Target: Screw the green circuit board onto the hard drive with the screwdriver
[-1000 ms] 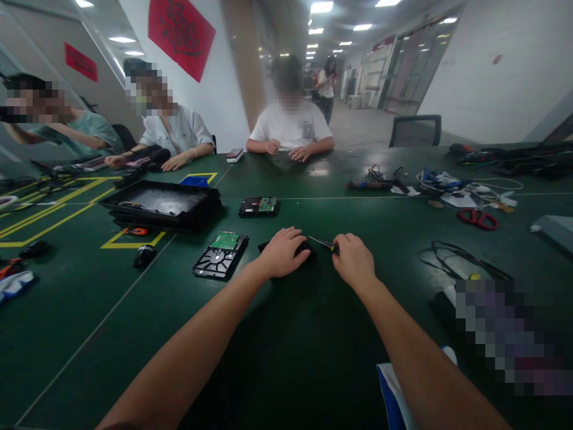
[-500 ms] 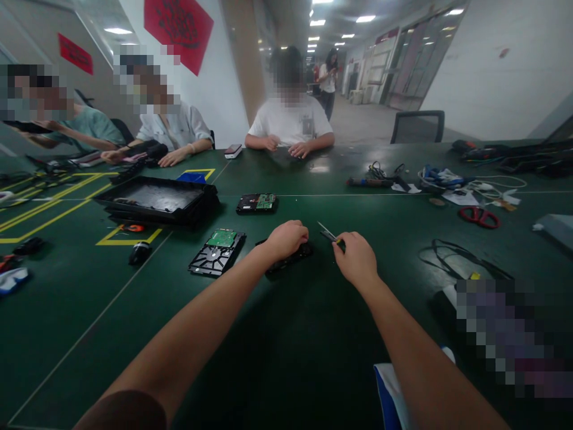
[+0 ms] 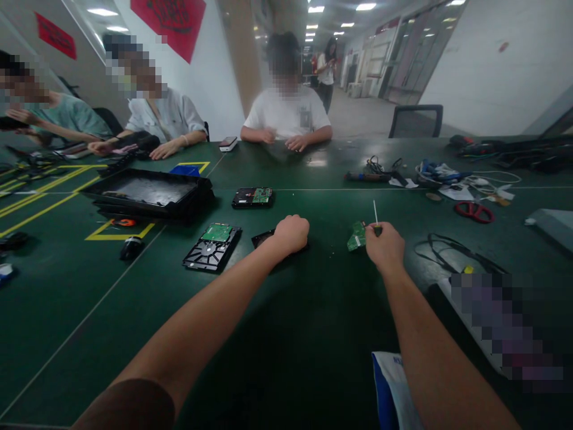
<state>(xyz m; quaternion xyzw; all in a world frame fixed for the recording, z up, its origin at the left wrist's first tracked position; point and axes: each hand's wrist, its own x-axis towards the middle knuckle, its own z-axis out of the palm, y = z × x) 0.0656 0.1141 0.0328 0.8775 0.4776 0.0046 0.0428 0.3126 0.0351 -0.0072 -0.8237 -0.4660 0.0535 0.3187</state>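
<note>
My left hand is closed over the right part of a dark hard drive lying on the green table, and covers much of it. To the right, my right hand grips a screwdriver, its thin shaft pointing up and away from me. A green circuit board is pinched at that hand's fingertips. Left of my left hand lies another hard drive with a green board on its face. A third hard drive rests farther back.
Stacked black trays and a black mouse are on the left. Red scissors, cables and a dark tool lie at the right. A person in a white shirt sits opposite; two more sit at the left.
My right hand has moved right with the screwdriver, and the green circuit board now shows at its fingers, away from the hard drive. My left hand stays by the drive. The view shifted slightly.
</note>
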